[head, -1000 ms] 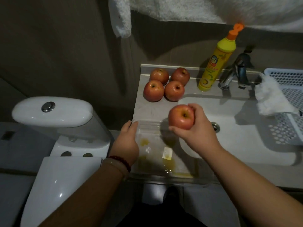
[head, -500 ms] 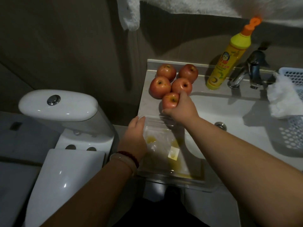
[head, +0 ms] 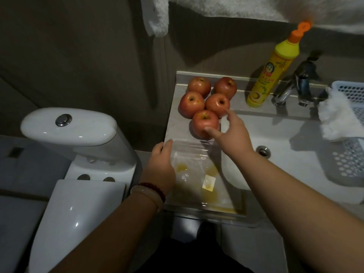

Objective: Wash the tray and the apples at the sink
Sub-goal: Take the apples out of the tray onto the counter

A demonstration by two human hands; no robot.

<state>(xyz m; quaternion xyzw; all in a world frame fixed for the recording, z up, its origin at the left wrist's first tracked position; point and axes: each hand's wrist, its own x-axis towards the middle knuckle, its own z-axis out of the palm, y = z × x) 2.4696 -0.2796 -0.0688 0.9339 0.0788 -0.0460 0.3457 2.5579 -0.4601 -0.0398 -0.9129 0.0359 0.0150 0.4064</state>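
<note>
Spread and loose, right hand [head: 232,133], thumb touching the front apple [head: 205,123], fingers fanned above it toward the next one, pinching nothing. Left hand [head: 160,164] curled over the left edge of the tray [head: 199,186], pinning it to the counter [head: 173,123] beside the sink [head: 291,154]. Five apples bunched on the counter just behind the tray, front one nearly at its rim. Tray clear, streaked with yellow-orange residue, a small pale sticker stuck inside. Looks like the unloading step finished, washing not yet begun: tap [head: 291,89] dry, basin empty. Next likely calls for lifting the tray over the basin and opening the tap. Yellow bottle [head: 269,75] with orange cap and a cartoon face; writing too blurred to read.
</note>
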